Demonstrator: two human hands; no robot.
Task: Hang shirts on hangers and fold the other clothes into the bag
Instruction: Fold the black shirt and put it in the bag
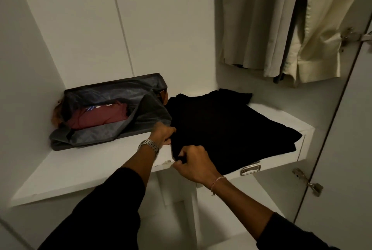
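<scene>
Both hands are working at the near left edge of a black garment [225, 126] that is lying folded on a white wardrobe shelf [96, 167]. The left hand [163, 134], with a metal wristwatch [149, 146] on its wrist, is curling its fingers around the garment's left edge, so this grip is closed on the cloth. Just nearer the camera and a little to the right, the right hand [193, 164], wearing a thin bracelet [218, 181], is pinching the garment's near left corner between thumb and fingers, right at the front lip of the shelf; this grip too is closed on the black cloth. The garment is spreading away from both grips to the right and back, its far corner hanging slightly over the shelf's right front edge. Just beyond the left hand, a grey fabric bag [112, 112] is sitting unzipped on the same shelf, its flap touching the garment, and a maroon folded garment [98, 116] is lying inside it. Above and to the right of the hands, pale shirts [281, 22] are hanging in the wardrobe. A metal drawer handle [250, 168] is showing below the black garment, to the right of the right hand.
</scene>
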